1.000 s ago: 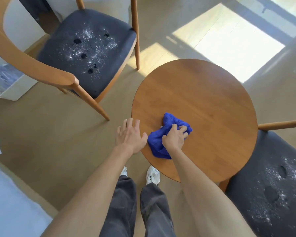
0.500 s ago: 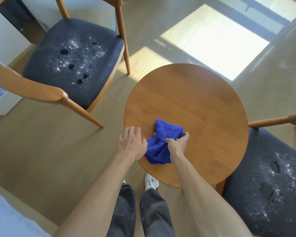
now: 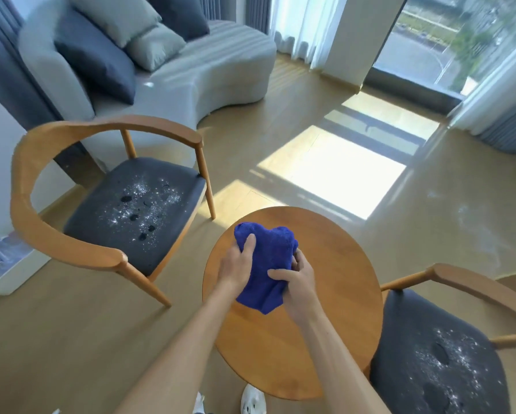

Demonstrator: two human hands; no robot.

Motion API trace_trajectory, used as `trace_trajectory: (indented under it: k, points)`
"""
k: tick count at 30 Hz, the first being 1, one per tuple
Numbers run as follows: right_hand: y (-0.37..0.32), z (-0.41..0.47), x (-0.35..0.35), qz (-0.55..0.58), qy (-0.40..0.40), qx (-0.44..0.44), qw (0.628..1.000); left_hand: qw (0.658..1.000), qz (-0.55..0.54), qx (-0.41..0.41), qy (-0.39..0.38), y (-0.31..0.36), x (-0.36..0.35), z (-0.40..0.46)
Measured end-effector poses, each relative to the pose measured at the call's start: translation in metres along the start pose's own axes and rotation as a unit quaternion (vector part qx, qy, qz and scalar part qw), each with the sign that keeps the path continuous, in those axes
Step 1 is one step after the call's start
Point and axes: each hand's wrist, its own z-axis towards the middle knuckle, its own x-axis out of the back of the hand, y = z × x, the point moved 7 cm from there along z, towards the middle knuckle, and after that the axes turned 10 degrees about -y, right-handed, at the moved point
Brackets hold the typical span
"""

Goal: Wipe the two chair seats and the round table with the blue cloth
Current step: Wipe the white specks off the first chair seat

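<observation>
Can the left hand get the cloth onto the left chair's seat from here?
Probably yes. The left hand already holds the cloth together with the right hand, above the table. The speckled seat lies open on that side, with only the chair's armrest between.

Grey sofa [image 3: 173, 76] with cushions; sunlit wooden floor [image 3: 340, 174]; curtained window [image 3: 430, 40].

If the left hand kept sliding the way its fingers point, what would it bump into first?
Its left hand already grips the cloth, so that comes first. Beyond it the line seems to cross the table, though depth is unclear.
</observation>
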Motion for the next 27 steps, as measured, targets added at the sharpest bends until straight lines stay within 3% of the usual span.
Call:
trace_trajectory:
  k: [3,7,15,20,23,27]
  points:
    - [-0.050,-0.012,-0.027,0.032,-0.074,0.048,0.996,0.984,-0.156,-0.083,0.003,0.060,0.010,-0.028]
    - [-0.103,-0.021,-0.054,0.037,-0.138,0.106,0.984,0.959,-0.227,-0.165,0.029,0.119,0.029,-0.056]
    - [-0.156,-0.012,-0.057,-0.074,-0.023,0.160,0.984,0.944,-0.227,-0.235,0.046,0.163,0.064,-0.076]
    - [-0.169,-0.005,-0.070,-0.077,-0.068,0.143,0.984,0.930,-0.255,-0.265,0.019,0.172,0.075,-0.082]
    - [-0.179,-0.008,-0.075,-0.136,-0.097,0.172,0.971,0.927,-0.245,-0.283,0.023,0.175,0.086,-0.086]
    - [-0.190,-0.011,-0.085,-0.260,-0.057,0.217,0.939,0.929,-0.204,-0.310,0.010,0.180,0.099,-0.094]
